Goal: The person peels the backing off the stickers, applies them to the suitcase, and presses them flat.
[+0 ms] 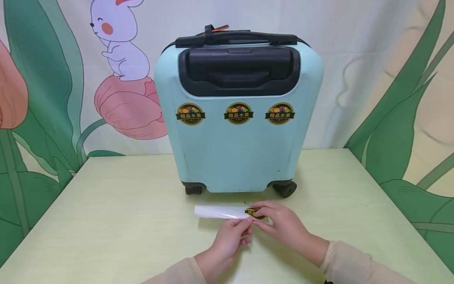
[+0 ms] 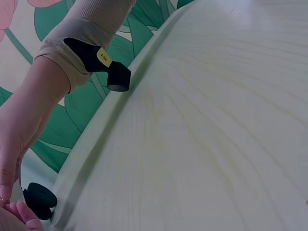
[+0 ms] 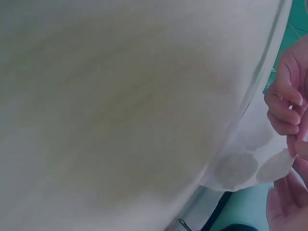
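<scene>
A white, curled sticker sheet (image 1: 220,212) is held above the table in front of the suitcase. My left hand (image 1: 228,241) pinches its lower edge between thumb and fingers. At the sheet's right end is a black and gold oval sticker (image 1: 250,212), partly covered by the fingers of my right hand (image 1: 283,225), which pinch it. In the right wrist view, the pale back of the sheet (image 3: 236,168) shows round shapes. The light blue suitcase (image 1: 234,154) stands upright behind, with a row of three matching stickers (image 1: 239,113) below its black handle recess.
The pale wooden table (image 1: 106,221) extends on both sides of the hands. Black wheels (image 1: 285,189) support the suitcase. A cloth backdrop (image 1: 354,79) with a rabbit and plants hangs behind. A black wrist camera (image 2: 118,76) is strapped over a sleeve.
</scene>
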